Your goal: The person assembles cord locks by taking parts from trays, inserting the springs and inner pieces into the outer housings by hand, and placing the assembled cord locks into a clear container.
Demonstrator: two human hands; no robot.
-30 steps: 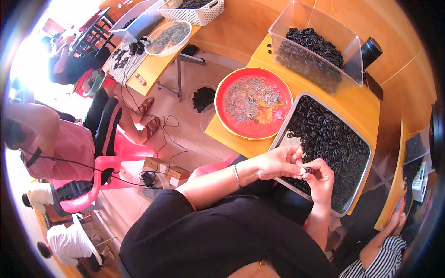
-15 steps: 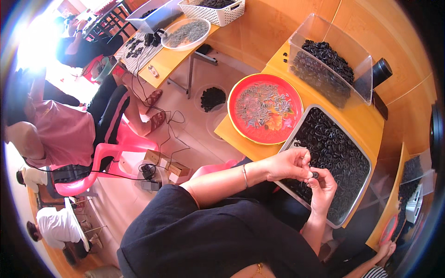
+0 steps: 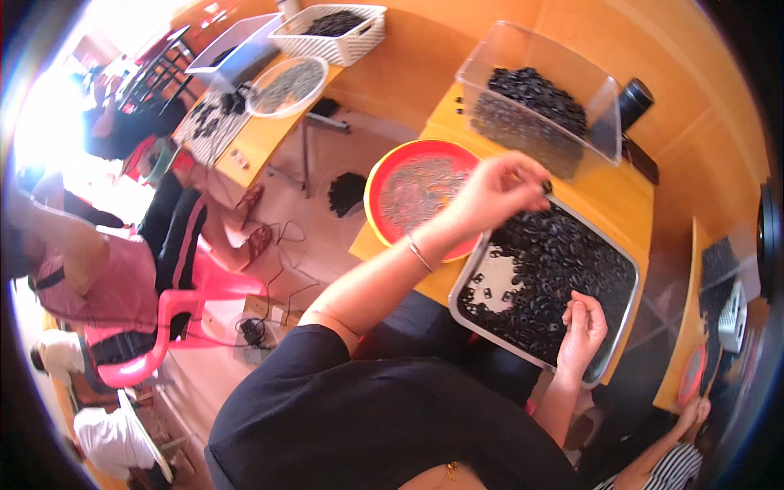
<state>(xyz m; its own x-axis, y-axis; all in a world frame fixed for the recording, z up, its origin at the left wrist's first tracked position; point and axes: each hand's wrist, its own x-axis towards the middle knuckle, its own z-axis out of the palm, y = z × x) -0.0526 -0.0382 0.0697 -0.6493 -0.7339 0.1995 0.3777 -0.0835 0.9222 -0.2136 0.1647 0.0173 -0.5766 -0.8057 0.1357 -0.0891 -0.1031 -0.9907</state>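
My left hand (image 3: 505, 194), with a bangle at the wrist, is raised above the far edge of the metal tray (image 3: 462, 286). Its fingertips pinch a small black plastic part (image 3: 546, 189). Many loose black parts (image 3: 563, 261) of the same look fill the tray, thinning out at its left side. Over the tray's near right part, my right hand (image 3: 581, 336) is closed with thumb and fingers together; whether anything sits between them is hidden. Beside the tray, partly behind my left forearm, a red round dish (image 3: 377, 192) holds many small metallic pieces.
A clear bin (image 3: 604, 131) of black parts stands at the back, beside a black cylinder (image 3: 635, 100). To the left, another table (image 3: 237, 163) carries a bowl (image 3: 287, 86) and a white basket (image 3: 371, 41). A seated person (image 3: 106, 278) is left; another person's hands (image 3: 694, 412) show at lower right.
My hands, together over the tray before, are now apart. The left has moved up and away with the small black part; the right has dropped slightly lower. The view has shifted.
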